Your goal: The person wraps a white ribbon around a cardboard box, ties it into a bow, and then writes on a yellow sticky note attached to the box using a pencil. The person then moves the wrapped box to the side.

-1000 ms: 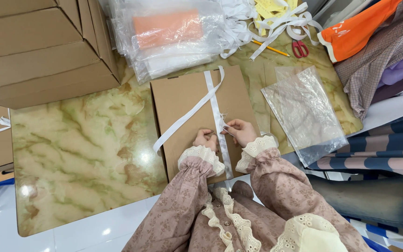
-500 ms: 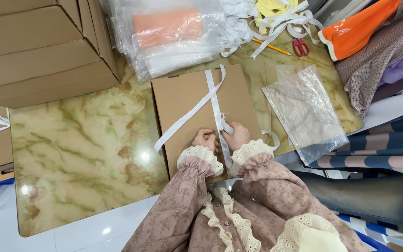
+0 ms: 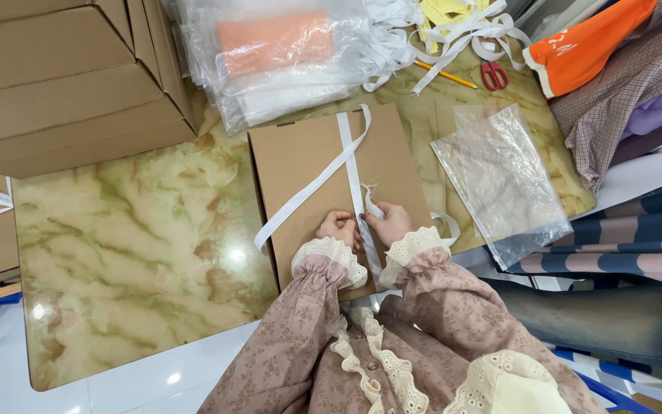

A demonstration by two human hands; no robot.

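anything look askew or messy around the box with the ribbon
One strand of the white ribbon slants diagonally across the flat brown box instead of lying straight, its end hanging off the left edge. A clear plastic bag overhangs the table's right edge.

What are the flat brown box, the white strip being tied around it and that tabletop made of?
The flat box looks like plain kraft cardboard: matte brown, sharp folded edges. The white ribbon seems to be woven fabric tape, since it bends softly and lies flat; left hand and right hand pinch it. The tabletop looks like polished green marble or an imitation: veined and glossy with lamp reflections.
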